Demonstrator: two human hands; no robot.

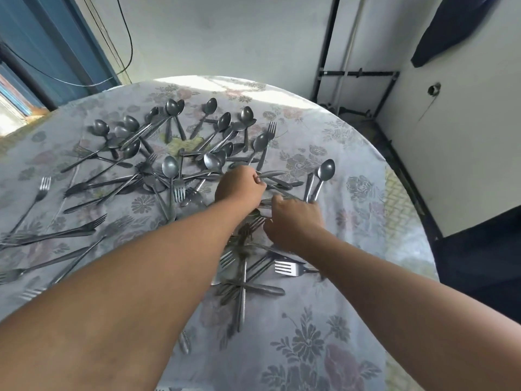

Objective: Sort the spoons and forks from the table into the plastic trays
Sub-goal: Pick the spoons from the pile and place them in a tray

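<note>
Several grey metal spoons (169, 167) and forks (287, 268) lie scattered and crossed over a round table (352, 221) with a floral cloth. My left hand (239, 190) reaches into the middle of the pile, its fingers curled round a cutlery handle (272, 174) that points right. My right hand (293, 218) is just to its right, fingers curled over the handle ends of two spoons (325, 170) whose bowls point away from me. More forks (248, 235) lie half hidden under both wrists. No plastic tray is in view.
Loose forks (42, 187) lie along the table's left side. Bare cloth shows at the far right and near edge. A white wall and a black metal rack (358, 74) stand behind the table, and a blue door frame (56, 38) is at the left.
</note>
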